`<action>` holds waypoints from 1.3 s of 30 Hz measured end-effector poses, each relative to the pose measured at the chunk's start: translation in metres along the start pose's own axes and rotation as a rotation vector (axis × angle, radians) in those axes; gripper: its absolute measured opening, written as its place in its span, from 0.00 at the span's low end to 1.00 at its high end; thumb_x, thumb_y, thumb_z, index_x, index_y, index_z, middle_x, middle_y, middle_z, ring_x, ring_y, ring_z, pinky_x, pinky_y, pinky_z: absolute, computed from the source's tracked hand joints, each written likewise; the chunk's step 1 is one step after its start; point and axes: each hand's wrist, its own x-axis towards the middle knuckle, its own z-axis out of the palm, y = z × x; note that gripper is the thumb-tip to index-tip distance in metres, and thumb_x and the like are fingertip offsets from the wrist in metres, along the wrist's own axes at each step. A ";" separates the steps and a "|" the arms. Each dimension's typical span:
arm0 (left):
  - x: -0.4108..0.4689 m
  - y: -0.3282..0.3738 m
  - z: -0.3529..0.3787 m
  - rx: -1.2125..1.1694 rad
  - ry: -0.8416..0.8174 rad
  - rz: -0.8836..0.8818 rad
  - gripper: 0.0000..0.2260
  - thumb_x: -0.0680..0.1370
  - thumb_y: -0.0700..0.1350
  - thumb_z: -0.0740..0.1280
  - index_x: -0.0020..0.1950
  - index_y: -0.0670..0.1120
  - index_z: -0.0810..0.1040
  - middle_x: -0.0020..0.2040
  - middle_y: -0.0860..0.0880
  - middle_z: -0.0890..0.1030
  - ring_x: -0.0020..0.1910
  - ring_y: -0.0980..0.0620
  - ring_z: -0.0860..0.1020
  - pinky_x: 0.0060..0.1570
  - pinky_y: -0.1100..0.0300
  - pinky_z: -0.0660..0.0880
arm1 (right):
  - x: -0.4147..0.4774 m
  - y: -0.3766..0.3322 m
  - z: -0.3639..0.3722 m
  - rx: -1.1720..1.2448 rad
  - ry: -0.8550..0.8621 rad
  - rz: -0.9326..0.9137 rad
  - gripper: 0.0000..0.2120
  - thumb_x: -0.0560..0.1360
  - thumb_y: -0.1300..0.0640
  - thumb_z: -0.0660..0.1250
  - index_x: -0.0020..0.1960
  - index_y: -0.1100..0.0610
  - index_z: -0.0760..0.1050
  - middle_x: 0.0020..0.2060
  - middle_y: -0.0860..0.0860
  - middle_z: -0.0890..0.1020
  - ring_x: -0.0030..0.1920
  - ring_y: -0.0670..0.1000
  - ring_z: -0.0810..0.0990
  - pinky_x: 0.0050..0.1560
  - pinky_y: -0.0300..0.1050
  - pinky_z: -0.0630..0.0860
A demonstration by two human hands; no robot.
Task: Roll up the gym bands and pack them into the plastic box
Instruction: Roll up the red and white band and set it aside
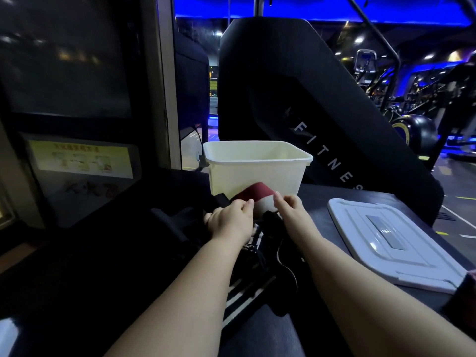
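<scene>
Blue-lit gym space is seen in the background, with exercise bikes [414,124] ranged at the far right. Most of the middle of the view is taken up by a large black machine [296,94], slanted down to the right and marked with pale lettering; it stands directly behind the work area. At the left a dark glass panel [67,60] is set in a pale frame, and a yellow notice [79,158] is fixed below it.

A dark tabletop [316,200] carries everything else. Toward its far edge an off-white plastic box [257,173] is placed upright and open, and nothing can be made out inside it. Its white lid [386,243] is laid flat on the tabletop to the right, well apart from the box, with its near corner close to the right forearm.

Between the forearms a heap of dark bands [247,289] is spread along the tabletop, some black and some striped black and white. The heap is partly covered by both arms, so the bands cannot be counted.

A red and white band [257,194] is held up just in front of the box's near wall, part of which is hidden by it. Its left edge is pinched by the left hand [231,217], thumb on top and fingers curled beneath. Its white right end is pinched by the right hand [291,204] between thumb and fingertips. Whether the band is already rolled cannot be told.
</scene>
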 end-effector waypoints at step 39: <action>-0.030 0.031 -0.035 -1.205 -0.192 0.170 0.12 0.81 0.35 0.59 0.50 0.47 0.81 0.47 0.43 0.84 0.50 0.43 0.81 0.56 0.47 0.76 | -0.052 -0.033 -0.030 0.630 -0.337 -0.121 0.21 0.72 0.57 0.68 0.64 0.57 0.75 0.55 0.62 0.82 0.55 0.60 0.82 0.51 0.48 0.80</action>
